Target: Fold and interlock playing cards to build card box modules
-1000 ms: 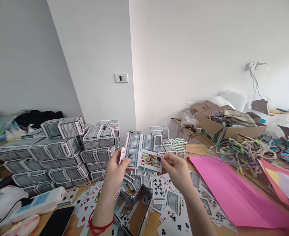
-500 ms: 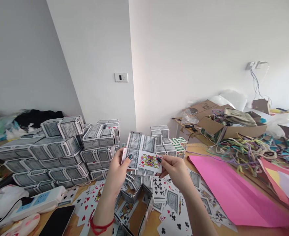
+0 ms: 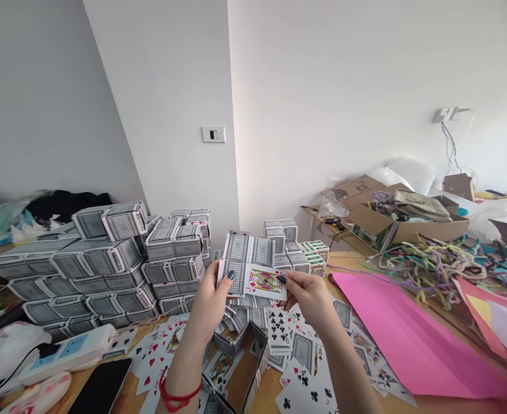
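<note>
My left hand [image 3: 212,296] is closed on a flat panel of joined playing cards [image 3: 240,253], its patterned grey backs facing me and the thumb pressed on the front. Between the thumb and fingers of my right hand [image 3: 305,293] is the edge of a face-up jack of diamonds [image 3: 264,280], which lies across the panel's lower right part. Beneath my hands stands an open box built from cards [image 3: 257,351], with a few cards inside. A small pile topped by a nine of clubs [image 3: 278,330] sits to its right.
Stacked card-built blocks [image 3: 111,259] rise at the left and centre back. A power strip [image 3: 68,353] and a phone [image 3: 102,386] lie at the front left. Pink paper [image 3: 404,339], tangled yarn [image 3: 430,267] and a cardboard box [image 3: 408,233] are on the right. Loose cards [image 3: 307,397] cover the front.
Both hands and the panel shift very slightly to the right in view. My left thumb and the jack keep nearly the same places on the panel.
</note>
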`<state>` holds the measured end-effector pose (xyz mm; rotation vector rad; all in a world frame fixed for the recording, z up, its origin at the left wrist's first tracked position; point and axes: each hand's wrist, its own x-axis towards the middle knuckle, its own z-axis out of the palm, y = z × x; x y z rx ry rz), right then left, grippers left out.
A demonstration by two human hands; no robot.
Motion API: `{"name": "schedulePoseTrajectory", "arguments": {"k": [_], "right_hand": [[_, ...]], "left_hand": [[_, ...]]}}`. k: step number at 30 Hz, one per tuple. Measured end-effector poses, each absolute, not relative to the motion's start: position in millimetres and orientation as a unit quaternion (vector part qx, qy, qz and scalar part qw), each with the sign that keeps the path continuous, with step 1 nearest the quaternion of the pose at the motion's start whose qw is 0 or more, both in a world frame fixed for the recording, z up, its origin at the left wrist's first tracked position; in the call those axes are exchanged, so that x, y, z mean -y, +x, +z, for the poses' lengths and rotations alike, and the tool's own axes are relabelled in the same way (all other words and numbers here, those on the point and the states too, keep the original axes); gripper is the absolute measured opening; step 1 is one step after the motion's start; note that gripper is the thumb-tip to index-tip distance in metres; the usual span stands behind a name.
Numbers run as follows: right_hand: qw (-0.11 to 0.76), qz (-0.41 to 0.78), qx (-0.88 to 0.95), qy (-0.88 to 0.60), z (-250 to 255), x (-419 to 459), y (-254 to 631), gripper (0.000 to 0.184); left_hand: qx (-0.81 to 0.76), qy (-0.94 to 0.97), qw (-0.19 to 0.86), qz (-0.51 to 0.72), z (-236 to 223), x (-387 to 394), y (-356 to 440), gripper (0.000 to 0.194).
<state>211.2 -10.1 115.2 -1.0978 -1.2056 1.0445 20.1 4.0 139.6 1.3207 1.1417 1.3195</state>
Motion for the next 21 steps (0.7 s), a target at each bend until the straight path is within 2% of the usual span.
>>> {"name": "schedulePoseTrajectory", "arguments": {"k": [8, 14, 21], "right_hand": [[0.571, 0.432, 0.512, -0.474, 114.6, 9.0, 212.4, 0.043], [0.564, 0.406, 0.524, -0.492, 114.5, 10.1, 214.5, 0.036], [0.569, 0.372, 0.518, -0.519, 114.0, 8.5, 214.7, 0.032]], "left_hand": [[-0.45, 0.548, 0.451, 0.542, 133.3, -7.8, 17.8, 0.038], [-0.47, 0.534, 0.46, 0.531, 137.9, -4.1, 20.0, 0.04], [-0.396, 0.51, 0.556, 0.523, 135.7, -5.8, 23.4, 0.044]]}}
